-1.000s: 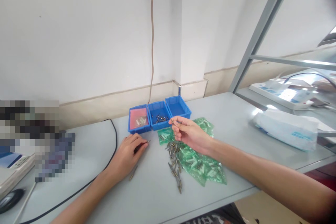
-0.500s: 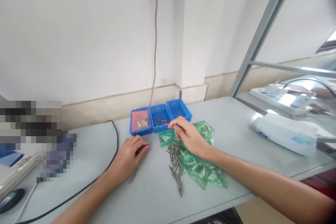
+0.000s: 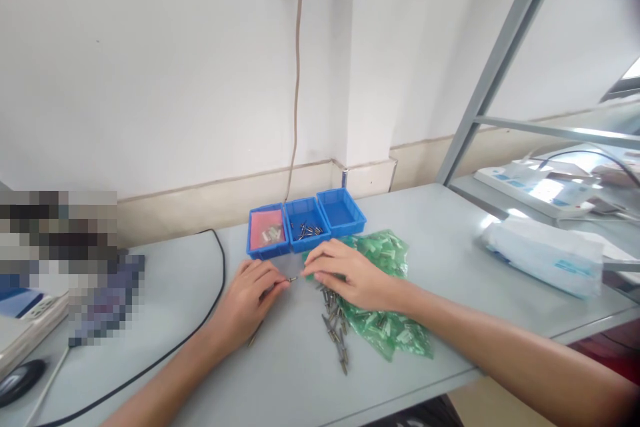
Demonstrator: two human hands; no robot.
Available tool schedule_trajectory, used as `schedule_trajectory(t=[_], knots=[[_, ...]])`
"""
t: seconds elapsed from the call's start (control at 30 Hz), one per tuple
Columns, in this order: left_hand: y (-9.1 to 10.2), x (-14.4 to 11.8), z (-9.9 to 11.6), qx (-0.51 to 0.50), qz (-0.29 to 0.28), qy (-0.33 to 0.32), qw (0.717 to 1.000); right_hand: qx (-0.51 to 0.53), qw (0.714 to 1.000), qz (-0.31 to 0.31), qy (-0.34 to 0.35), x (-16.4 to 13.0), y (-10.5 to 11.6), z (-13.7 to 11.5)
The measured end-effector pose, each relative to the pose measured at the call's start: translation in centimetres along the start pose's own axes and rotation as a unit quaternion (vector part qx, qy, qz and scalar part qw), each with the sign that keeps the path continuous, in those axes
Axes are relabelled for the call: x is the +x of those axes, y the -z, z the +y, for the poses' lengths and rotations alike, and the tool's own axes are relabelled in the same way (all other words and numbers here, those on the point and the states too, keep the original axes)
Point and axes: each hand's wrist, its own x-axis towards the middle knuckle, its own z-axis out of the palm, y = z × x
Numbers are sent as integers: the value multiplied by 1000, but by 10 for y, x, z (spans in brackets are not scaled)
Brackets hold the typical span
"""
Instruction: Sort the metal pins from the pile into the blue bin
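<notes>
Here, left hand [image 3: 249,299] pinches a pin [image 3: 291,279]; right hand [image 3: 345,273], fingers narrowed, meets its tip. Best kept level, aligned.

Only one view on my end: head-worn camera, looking forward and down across the grey table [image 3: 450,227] toward the white wall. Moderately near; forearms enter from the bottom edge, blue bins [image 3: 306,225] sit mid-frame. Shelf frame crosses the upper right. No second view to overlap.
</notes>
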Motion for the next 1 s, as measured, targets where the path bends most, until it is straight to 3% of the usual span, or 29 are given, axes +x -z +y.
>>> schedule_trajectory(t=[0.17,0.5,0.7,0.83,1.0], knots=[[0,0,6,15,13,-42,999,61,997,-45,16,-3,-5,-13],[-2,3,12,18,55,-70,996,47,998,-46,-18,-6,-12,-3],[-1,2,15,22,40,-67,997,56,995,-37,-72,-7,-13,-5],[10,3,17,47,-5,-56,997,66,994,1,-82,-7,-9,-7],[17,-3,17,97,-77,-1,992,76,983,103,-131,-6,-4,-5]])
